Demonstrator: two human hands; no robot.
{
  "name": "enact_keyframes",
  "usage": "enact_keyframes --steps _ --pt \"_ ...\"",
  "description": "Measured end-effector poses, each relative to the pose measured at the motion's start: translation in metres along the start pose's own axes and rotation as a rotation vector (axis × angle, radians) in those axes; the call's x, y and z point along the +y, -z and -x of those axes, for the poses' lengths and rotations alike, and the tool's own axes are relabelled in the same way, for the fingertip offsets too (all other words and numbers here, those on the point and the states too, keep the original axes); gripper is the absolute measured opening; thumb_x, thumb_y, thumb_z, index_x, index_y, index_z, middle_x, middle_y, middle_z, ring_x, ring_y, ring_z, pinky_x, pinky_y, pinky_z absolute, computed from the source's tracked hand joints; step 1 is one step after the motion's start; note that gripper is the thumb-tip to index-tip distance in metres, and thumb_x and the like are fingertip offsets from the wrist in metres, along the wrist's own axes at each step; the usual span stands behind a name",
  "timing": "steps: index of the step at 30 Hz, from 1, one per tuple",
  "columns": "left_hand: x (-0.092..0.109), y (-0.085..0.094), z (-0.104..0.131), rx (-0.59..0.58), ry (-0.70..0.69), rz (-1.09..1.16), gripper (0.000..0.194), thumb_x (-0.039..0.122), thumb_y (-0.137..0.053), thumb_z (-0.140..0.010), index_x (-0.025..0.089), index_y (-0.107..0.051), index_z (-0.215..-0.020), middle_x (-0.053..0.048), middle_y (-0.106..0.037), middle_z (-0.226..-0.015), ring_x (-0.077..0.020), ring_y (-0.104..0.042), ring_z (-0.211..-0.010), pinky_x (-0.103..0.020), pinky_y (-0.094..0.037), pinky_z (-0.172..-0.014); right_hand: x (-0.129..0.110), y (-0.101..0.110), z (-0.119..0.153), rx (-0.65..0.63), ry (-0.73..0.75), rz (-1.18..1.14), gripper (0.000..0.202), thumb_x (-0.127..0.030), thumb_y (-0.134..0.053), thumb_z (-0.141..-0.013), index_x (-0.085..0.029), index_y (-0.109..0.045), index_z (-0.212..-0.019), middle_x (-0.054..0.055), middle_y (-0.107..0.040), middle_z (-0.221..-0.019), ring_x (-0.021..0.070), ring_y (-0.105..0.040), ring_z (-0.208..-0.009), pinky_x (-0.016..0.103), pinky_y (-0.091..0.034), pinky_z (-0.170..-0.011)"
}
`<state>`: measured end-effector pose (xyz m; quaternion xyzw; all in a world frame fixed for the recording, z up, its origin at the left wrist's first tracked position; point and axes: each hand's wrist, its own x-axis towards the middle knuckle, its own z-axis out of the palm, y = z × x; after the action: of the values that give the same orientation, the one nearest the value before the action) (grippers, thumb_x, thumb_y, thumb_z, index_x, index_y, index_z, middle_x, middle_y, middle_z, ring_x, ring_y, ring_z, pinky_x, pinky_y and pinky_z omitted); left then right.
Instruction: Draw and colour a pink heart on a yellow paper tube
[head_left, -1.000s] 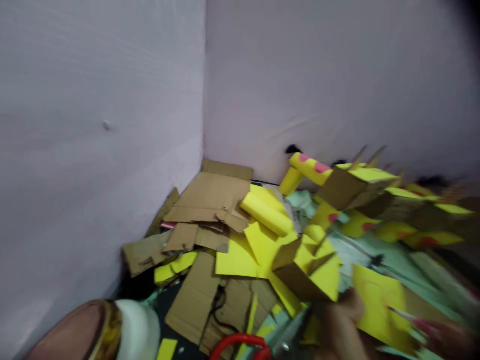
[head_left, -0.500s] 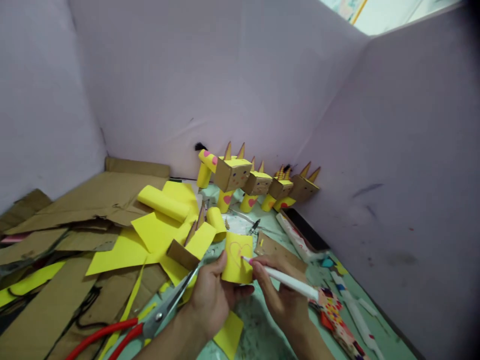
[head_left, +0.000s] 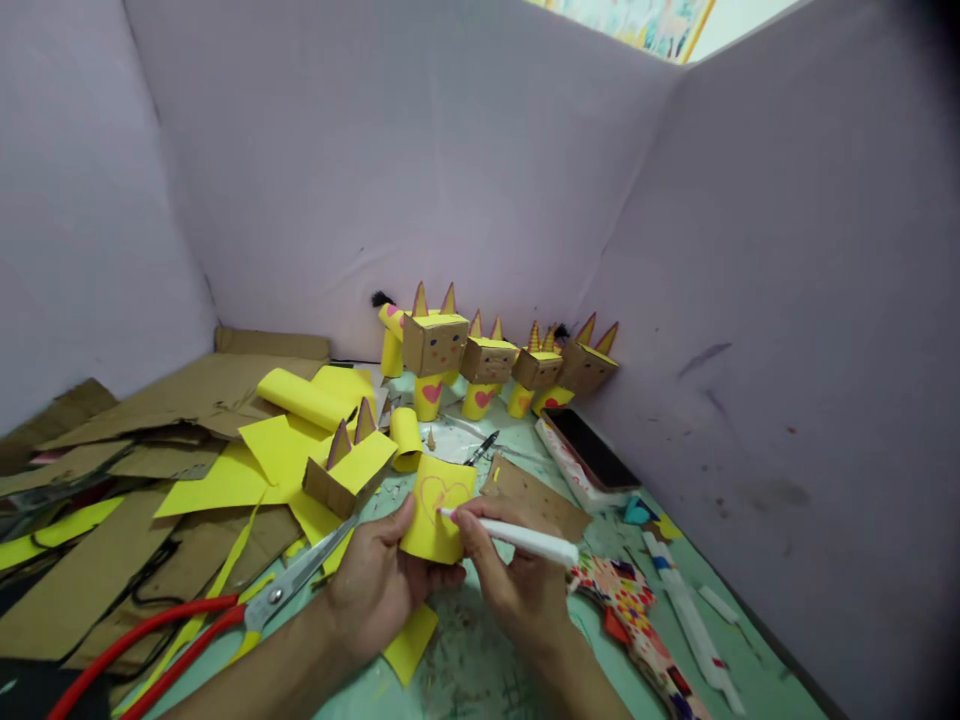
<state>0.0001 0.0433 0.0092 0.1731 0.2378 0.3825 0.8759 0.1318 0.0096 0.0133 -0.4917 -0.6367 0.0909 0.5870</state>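
Note:
My left hand [head_left: 386,575] is closed round the lower left side of a yellow paper tube [head_left: 441,540], holding it upright over the table. A heart outline is drawn on the tube's front. Between the fingers of my right hand [head_left: 521,580] is a white marker pen [head_left: 529,541], its pink tip on the paper inside the heart. Left of the tube lies a cardboard box head [head_left: 330,487] with a yellow top and two pointed ears. A smaller yellow paper roll [head_left: 406,438] stands just behind.
Red-handled scissors [head_left: 276,594] lie open at the left, beside yellow sheets and cardboard pieces [head_left: 112,575]. Several cardboard-headed figures [head_left: 436,345] stand at the back wall. A phone [head_left: 589,447], a patterned object [head_left: 626,610] and another white marker [head_left: 690,605] are on the right.
The view has shifted, so most things appear further left. Both hands keep hold of the tube and the marker, whose tip stays inside the heart.

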Motion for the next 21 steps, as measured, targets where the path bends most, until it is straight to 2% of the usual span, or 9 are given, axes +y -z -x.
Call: enact_keyframes --steps 5,9,15,21 --pt "-0.002 0.0 0.002 -0.03 -0.006 -0.033 0.033 0.032 -0.039 -0.091 0.008 -0.055 -0.108 -0.013 -0.067 -0.087 -0.0221 -0.062 -0.073 -0.034 -0.045 -0.065 0.003 -0.001 0.001 0.067 -0.063 -0.018 0.01 -0.023 -0.058 -0.08 -0.017 -0.067 -0.079 0.004 -0.07 -0.072 0.0177 -0.066 -0.064 0.029 -0.055 -0.065" --pt "-0.002 0.002 0.002 -0.045 -0.007 -0.018 0.034 0.032 -0.04 -0.09 0.008 -0.054 -0.11 -0.013 -0.067 -0.086 -0.0229 -0.062 -0.074 -0.033 -0.044 -0.063 0.003 -0.002 0.003 0.046 -0.103 -0.076 0.01 -0.024 -0.06 -0.079 -0.017 -0.066 -0.075 0.004 -0.069 -0.07 0.0179 -0.066 -0.063 0.029 -0.055 -0.062" --pt "-0.004 0.004 0.002 -0.016 0.013 0.014 0.034 0.03 -0.042 -0.09 0.01 -0.051 -0.116 -0.013 -0.067 -0.096 -0.0252 -0.062 -0.085 -0.036 -0.045 -0.071 0.003 0.001 0.007 0.043 -0.193 -0.096 0.013 -0.026 -0.06 -0.079 -0.017 -0.066 -0.074 0.004 -0.069 -0.068 0.0178 -0.065 -0.062 0.027 -0.053 -0.057" --pt "-0.008 0.004 0.003 -0.029 0.038 -0.019 0.034 0.032 -0.042 -0.089 0.008 -0.055 -0.108 -0.014 -0.067 -0.092 -0.0262 -0.063 -0.082 -0.036 -0.045 -0.067 0.006 0.012 0.013 -0.003 -0.115 -0.042 0.011 -0.024 -0.059 -0.079 -0.016 -0.067 -0.078 0.005 -0.07 -0.07 0.0172 -0.066 -0.062 0.026 -0.053 -0.057"
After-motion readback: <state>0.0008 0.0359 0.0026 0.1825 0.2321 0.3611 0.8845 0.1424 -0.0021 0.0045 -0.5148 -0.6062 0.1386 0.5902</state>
